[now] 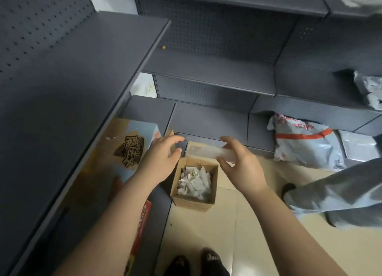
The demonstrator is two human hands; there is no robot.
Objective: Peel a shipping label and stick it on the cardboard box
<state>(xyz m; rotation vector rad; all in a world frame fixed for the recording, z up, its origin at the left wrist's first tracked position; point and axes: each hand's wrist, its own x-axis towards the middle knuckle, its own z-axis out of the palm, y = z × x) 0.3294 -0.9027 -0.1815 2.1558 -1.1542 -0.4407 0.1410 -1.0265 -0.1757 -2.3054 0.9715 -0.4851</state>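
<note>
The person stands over a small open box [194, 184] on the floor [237, 224]. It is full of crumpled white paper scraps [194, 182], so it looks like a bin for peeled backing.

The right hand [241, 168] holds a long pale strip [206, 151] just above the box. The fingers [227, 140] curl over the top of the strip and the thumb sits under it, so they pinch it at its right end. The strip is blurry. I cannot tell if it is the label itself or only the shiny backing. I think it is the backing, held over the bin so it can drop in.

The left hand [163, 157] is beside the other end of the strip but not touching it. Its fingers are spread and a little bent, holding nothing.

A bigger printed cardboard box [124, 151] lies on the low grey shelf [62, 89] to the left, just under the left hand. It may be the box that gets the label. I see no label stuck on it, but much of it is hidden.

Grey mail bags [306, 145] lie on the right, near another person's leg [341, 193]. Two dark shoes [196, 263] show at the bottom
</note>
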